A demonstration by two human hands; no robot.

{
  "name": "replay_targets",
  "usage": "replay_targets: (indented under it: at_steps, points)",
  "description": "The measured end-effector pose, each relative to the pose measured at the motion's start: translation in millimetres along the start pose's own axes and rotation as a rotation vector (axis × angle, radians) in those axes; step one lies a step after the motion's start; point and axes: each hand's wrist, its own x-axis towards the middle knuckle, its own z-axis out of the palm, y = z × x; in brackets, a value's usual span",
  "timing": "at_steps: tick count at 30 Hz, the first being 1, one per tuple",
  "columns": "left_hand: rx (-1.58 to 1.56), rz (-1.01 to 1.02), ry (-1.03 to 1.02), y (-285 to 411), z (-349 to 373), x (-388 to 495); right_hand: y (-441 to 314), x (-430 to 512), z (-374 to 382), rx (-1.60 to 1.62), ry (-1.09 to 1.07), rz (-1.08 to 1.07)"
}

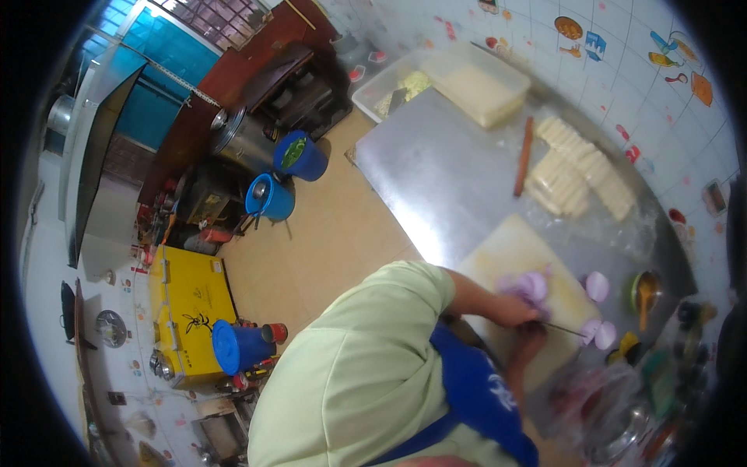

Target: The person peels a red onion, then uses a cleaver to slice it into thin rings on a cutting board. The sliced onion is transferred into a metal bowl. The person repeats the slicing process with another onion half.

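On a pale cutting board [509, 245], my right hand [530, 340] grips a knife [563, 329] near its handle, which the fingers mostly hide. The thin blade points right. My left hand [515, 310] is close against the right hand and the base of the blade; its fingers are too blurred to read. Beside it lies a heap of sliced purple onion [530, 286]. Cut onion pieces [606, 334] rest past the knife tip at the board's edge, and another onion piece [597, 286] sits on the steel table [420, 157].
A wooden rolling pin [524, 156] lies beside pale dough strips [578, 169] on plastic. Plastic tubs [478, 82] stand at the far end. A green bowl [636, 292] with an orange spoon is at right, near plastic bags [601, 385]. Blue buckets [309, 163] stand on the floor.
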Motion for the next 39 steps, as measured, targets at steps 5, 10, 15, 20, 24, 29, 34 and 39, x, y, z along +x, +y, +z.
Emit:
replay_targets:
  at_steps: [5, 10, 15, 20, 24, 29, 34, 39]
  points:
    - [0.047, 0.025, -0.055, 11, -22, 1, -1, -2, 0, -0.04, 0.021, 0.029]
    - [0.041, -0.039, -0.073, 23, -34, -11, 0, -6, 2, 0.025, 0.03, 0.133]
    - [-0.06, -0.023, -0.043, 11, -5, -6, 3, -5, 2, -0.083, 0.084, 0.044]
    - [-0.159, -0.133, -0.017, -9, 24, 19, 1, -7, 3, -0.09, 0.094, -0.026]
    - [0.037, -0.126, -0.159, -6, 14, 26, -3, -5, 3, -0.411, -0.161, 0.069]
    - [0.105, -0.077, -0.098, 4, -12, -12, -15, -2, 1, -0.091, 0.043, 0.099]
    - [0.027, -0.081, -0.061, 0, 9, -5, -21, -5, 3, 0.021, 0.173, 0.069]
    - [0.096, -0.026, -0.092, -2, 13, 7, -22, -11, 1, 0.017, 0.175, 0.087]
